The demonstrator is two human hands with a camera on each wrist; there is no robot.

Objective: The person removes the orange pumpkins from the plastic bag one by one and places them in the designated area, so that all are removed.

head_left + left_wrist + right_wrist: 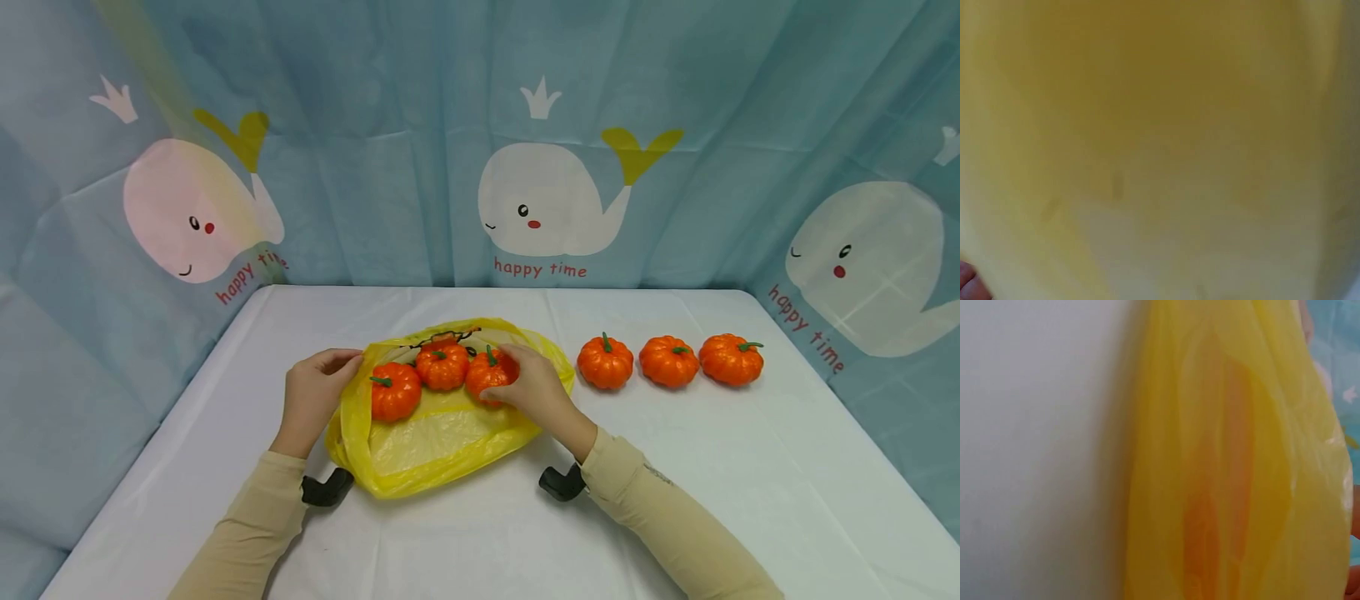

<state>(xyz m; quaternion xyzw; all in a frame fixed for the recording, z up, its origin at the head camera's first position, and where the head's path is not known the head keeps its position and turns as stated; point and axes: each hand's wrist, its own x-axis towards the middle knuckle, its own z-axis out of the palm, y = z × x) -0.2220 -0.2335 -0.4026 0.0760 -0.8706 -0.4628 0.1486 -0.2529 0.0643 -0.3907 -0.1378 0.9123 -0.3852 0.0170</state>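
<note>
A yellow plastic bag (442, 467) lies spread on the table with its mouth held wide. At its left rim my left hand (315, 398) pinches the plastic between thumb and fingers. Inside sit a left pumpkin (395, 393), a middle pumpkin (442, 367) and a right pumpkin (480, 377), all small, orange and green-stemmed. My right hand (538, 390) reaches over the right rim and grips the right pumpkin. Yellow plastic (1160, 156) fills most of the left wrist view. In the right wrist view, blurred orange shows through the bag wall (1272, 444).
Right of the bag, a row holds a near pumpkin (605, 363), a central pumpkin (667, 362) and an end pumpkin (731, 360). A white cloth covers the table (750, 467). Blue whale-print curtains (420, 167) enclose the back and sides. Black wrist devices (327, 488) show below the sleeves.
</note>
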